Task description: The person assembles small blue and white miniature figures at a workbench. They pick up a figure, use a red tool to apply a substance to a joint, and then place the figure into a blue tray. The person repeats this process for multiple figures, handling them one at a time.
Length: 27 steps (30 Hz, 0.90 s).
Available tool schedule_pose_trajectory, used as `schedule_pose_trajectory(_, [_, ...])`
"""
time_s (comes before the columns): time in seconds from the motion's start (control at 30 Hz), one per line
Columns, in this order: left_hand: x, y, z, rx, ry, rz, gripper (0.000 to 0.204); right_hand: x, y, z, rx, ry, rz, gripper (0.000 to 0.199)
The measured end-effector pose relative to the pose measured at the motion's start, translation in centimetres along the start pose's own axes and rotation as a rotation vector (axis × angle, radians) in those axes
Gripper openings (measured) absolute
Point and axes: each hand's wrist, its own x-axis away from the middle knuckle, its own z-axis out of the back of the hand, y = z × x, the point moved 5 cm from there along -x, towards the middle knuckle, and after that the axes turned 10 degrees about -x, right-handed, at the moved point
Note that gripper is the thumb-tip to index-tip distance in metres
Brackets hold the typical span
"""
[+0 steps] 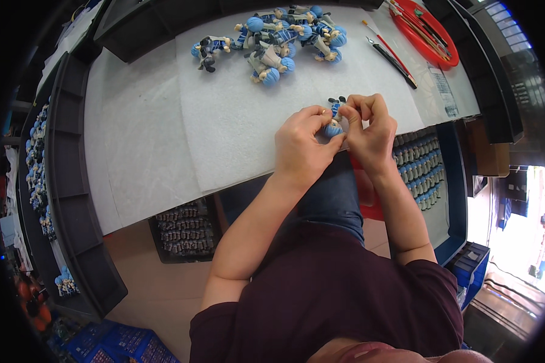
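Between my two hands, close to the table's front edge, is a small figurine (333, 129) with blue hair, blue-and-white clothes and dark feet that point away from me. My left hand (304, 142) closes on its left side, fingers bent and thumb by the head. From the other side, my right hand (371, 130) pinches at the figurine's body, fingers curled; whether it also holds something small is hidden. A pile of similar figurines (278, 39) lies on the white sheet (236, 121) farther back.
At the back right a red oval tray (439, 51) holds several brushes. A red thin brush (398, 58) and a black pen-like tool (389, 55) lie beside it. Black trays (72, 163) border the left. Rows of figurines fill a tray (457, 181) at my right.
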Motion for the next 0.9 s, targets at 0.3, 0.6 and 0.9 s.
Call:
schedule_pose_trajectory(0.3, [-0.1, -0.1, 0.1, 0.019, -0.023, 0.027, 0.030, -0.4, 0.1, 0.3, -0.020, 0.028, 0.013, 0.018])
schedule_pose_trajectory(0.6, [-0.1, 0.1, 0.1, 0.012, -0.031, 0.024, 0.030, 0.1, 0.0, -0.1, -0.086, 0.006, 0.029, 0.020])
schedule_pose_trajectory(0.9, [-0.2, 0.2, 0.0, 0.011, -0.052, 0.042, 0.031, 0.6, 0.0, -0.1, -0.068, 0.001, 0.092, 0.019])
